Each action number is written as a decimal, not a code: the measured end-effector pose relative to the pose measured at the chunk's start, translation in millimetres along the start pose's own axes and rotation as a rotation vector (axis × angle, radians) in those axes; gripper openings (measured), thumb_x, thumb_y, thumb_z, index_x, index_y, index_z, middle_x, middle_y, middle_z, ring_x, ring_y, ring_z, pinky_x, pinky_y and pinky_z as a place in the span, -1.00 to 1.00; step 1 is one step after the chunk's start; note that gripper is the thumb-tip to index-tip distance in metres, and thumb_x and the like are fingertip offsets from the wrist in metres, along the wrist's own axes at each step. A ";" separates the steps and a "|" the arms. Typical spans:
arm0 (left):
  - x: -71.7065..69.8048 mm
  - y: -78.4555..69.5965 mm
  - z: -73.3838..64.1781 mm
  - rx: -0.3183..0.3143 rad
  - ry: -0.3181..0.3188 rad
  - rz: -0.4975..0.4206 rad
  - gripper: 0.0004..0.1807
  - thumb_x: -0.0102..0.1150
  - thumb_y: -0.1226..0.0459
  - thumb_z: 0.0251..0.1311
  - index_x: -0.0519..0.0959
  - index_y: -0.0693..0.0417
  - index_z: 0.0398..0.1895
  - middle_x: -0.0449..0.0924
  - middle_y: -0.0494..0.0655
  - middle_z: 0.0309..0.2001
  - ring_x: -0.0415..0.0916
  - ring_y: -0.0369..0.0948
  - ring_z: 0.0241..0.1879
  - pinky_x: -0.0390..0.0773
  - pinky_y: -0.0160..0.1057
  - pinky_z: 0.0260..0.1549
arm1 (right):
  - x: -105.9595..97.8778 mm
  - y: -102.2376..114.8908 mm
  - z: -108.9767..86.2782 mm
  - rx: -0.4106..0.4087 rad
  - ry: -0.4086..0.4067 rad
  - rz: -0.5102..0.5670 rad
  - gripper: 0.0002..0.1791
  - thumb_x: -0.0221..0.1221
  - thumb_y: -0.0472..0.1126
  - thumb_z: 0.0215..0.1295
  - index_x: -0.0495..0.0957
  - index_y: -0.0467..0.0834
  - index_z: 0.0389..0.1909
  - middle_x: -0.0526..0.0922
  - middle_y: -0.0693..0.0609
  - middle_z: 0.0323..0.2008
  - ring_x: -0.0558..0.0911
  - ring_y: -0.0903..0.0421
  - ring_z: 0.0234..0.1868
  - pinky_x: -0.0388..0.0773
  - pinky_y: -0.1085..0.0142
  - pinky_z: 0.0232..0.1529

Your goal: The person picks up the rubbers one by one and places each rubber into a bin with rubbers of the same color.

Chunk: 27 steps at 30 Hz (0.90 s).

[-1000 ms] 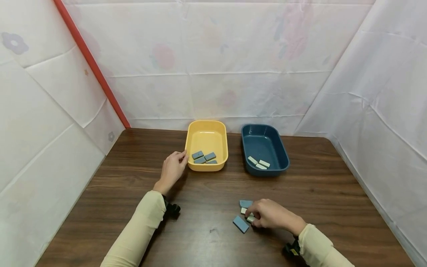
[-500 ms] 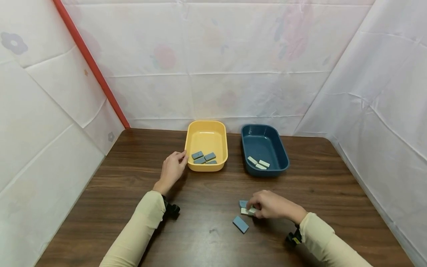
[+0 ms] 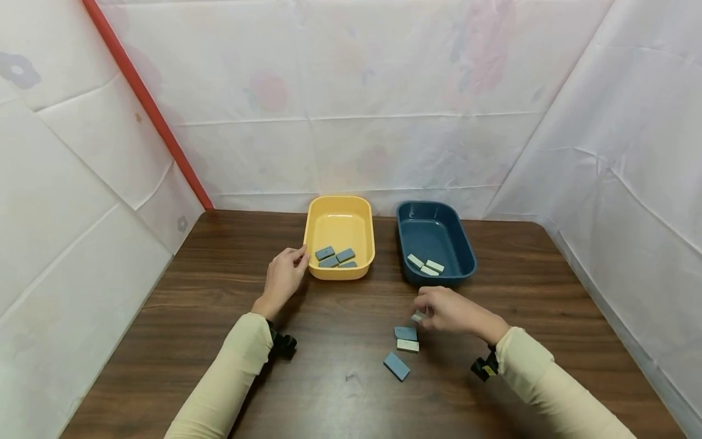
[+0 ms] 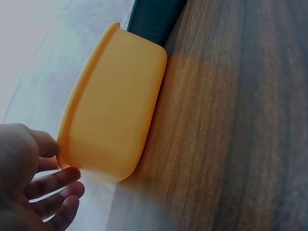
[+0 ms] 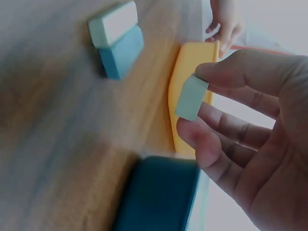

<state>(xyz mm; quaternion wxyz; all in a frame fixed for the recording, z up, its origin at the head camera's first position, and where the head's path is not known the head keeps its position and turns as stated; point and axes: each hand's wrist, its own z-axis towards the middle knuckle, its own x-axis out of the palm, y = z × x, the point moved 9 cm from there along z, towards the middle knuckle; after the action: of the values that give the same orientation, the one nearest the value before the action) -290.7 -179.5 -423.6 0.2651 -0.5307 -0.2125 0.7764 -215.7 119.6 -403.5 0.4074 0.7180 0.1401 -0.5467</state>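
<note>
The right grip [image 3: 452,308] is clamped on a held pale block [image 5: 192,97], pinched between thumb and fingertips at its ends, presumably because so small a piece allows little more; the block hangs at the fingertips, clear of the surface. The left grip [image 3: 283,277] has thumb and finger together on the near-left rim of the yellow tray [image 3: 340,275], probably to steady it. Four blue blocks [image 3: 328,262] lie in that tray, just right of the left grip; three pale blocks [image 3: 430,267] lie in the blue tray [image 3: 439,281], just beyond the right grip, an arrangement apparently by colour. Nearer the person than the right grip, a loose blue block [image 3: 406,333] touches a loose pale block [image 3: 408,346], with an angled blue block [image 3: 397,366] apart from both. The tabletop [image 3: 329,335] is dark, wood-grained and glossy. Beyond both grips, creased white sheeting [image 3: 340,73] with faint prints encloses it; a red strip [image 3: 148,103] slants down at far left
</note>
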 end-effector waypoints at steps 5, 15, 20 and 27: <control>0.0 0.8 -0.6 -0.011 0.002 -0.001 -0.61 0.15 0.22 0.33 0.57 0.17 0.17 0.67 0.13 -0.05 0.62 0.00 -0.23 0.56 -0.02 -0.29 | -13.9 -8.0 2.0 0.017 -0.025 -0.035 -0.75 0.21 -0.40 0.16 0.70 -0.14 -0.16 0.53 0.12 -0.39 0.40 0.32 -0.45 0.41 0.43 -0.41; 0.9 0.8 -0.8 -0.001 -0.004 -0.012 -0.62 0.13 0.21 0.35 0.57 0.16 0.17 0.67 0.11 -0.06 0.63 -0.01 -0.22 0.58 -0.03 -0.28 | -41.4 -31.8 7.8 0.131 -0.113 -0.064 -0.79 0.21 -0.34 0.20 0.69 -0.21 -0.15 0.54 0.04 -0.39 0.38 0.25 -0.50 0.36 0.40 -0.47; -0.2 1.7 -1.8 -0.012 -0.009 -0.017 -0.62 0.12 0.20 0.35 0.58 0.14 0.17 0.67 0.11 -0.07 0.63 -0.02 -0.23 0.58 -0.04 -0.30 | -53.5 -44.4 8.9 0.197 -0.156 -0.076 -0.78 0.22 -0.32 0.22 0.68 -0.22 -0.12 0.53 0.01 -0.39 0.41 0.19 -0.45 0.40 0.33 -0.40; -0.2 2.5 -2.2 -0.015 -0.022 -0.025 -0.63 0.13 0.21 0.35 0.59 0.13 0.16 0.68 0.10 -0.09 0.63 -0.02 -0.21 0.58 -0.04 -0.28 | -68.9 -62.6 10.8 0.278 -0.244 -0.112 -0.78 0.21 -0.33 0.21 0.67 -0.27 -0.14 0.46 -0.02 -0.47 0.33 0.13 -0.48 0.25 0.29 -0.43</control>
<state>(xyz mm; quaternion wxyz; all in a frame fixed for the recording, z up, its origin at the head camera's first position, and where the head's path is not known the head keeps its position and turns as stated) -289.0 -181.5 -425.8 0.2687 -0.5215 -0.2277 0.7772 -288.4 167.8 -369.3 0.2870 0.6868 0.0525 -0.6657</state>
